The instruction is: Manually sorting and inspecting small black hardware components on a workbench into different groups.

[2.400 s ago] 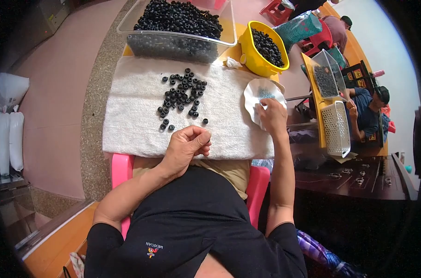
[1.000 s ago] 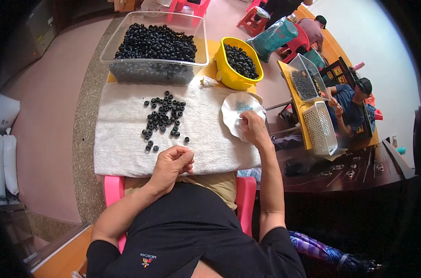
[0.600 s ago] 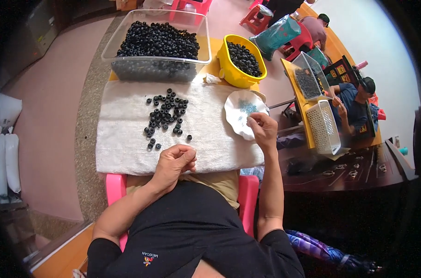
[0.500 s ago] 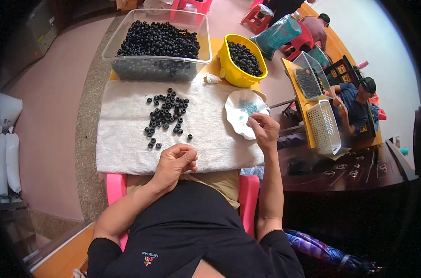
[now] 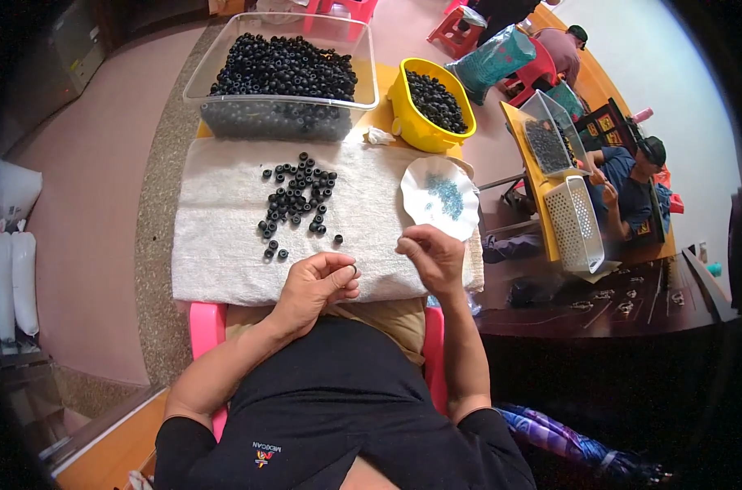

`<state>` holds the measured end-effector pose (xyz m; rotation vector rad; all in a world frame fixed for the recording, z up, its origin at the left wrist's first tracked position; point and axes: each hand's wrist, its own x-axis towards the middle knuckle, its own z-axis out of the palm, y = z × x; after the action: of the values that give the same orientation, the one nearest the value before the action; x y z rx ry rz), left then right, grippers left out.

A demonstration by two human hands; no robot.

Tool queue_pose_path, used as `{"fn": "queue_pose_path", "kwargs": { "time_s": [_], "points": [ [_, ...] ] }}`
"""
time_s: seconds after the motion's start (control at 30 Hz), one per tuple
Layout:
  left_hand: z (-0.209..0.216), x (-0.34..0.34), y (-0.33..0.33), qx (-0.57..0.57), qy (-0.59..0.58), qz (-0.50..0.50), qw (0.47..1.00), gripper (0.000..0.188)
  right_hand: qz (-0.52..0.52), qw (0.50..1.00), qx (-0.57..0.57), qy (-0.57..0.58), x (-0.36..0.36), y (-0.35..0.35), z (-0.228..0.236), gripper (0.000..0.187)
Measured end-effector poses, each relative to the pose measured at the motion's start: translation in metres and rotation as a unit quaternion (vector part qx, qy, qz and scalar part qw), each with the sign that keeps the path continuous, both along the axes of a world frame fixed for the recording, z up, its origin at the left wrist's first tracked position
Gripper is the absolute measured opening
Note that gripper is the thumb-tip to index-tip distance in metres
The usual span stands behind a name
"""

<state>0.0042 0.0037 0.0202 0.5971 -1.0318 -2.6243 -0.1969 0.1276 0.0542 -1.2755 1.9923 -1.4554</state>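
Above the white cloth towel [image 5: 224, 261], our left hand [image 5: 315, 287] pinches one small black ring-shaped bead [image 5: 354, 269]; the fingertips of our right hand [image 5: 436, 260] seem together, on what we cannot tell. Farther, many black round beads [image 5: 296, 220] are left loose, and tiny blue glassy grains [image 5: 446, 196] in the white scalloped dish [image 5: 414, 181]; which are done, we cannot tell.

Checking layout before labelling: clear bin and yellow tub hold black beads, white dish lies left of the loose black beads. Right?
Wrong side: the head view shows the white dish right of the loose black beads. Rest stands.
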Motion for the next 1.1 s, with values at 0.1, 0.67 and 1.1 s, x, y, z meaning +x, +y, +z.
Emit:
{"fn": "queue_pose_path", "kwargs": {
  "time_s": [0.1, 0.67, 1.1],
  "points": [
    [-0.003, 0.000, -0.001, 0.022, 0.006, 0.013, 1.000, 0.020, 0.041, 0.994, -0.027, 0.092, 0.029, -0.004, 0.008, 0.012],
    [-0.007, -0.001, -0.005, 0.101, 0.041, 0.060, 0.992, 0.014, 0.069, 0.951, -0.151, 0.259, 0.073, -0.017, -0.009, 0.027],
    [0.000, 0.001, -0.004, 0.023, 0.028, 0.013, 0.999, 0.018, 0.074, 0.970, -0.155, 0.174, 0.066, -0.017, -0.008, 0.024]
  ]
}}
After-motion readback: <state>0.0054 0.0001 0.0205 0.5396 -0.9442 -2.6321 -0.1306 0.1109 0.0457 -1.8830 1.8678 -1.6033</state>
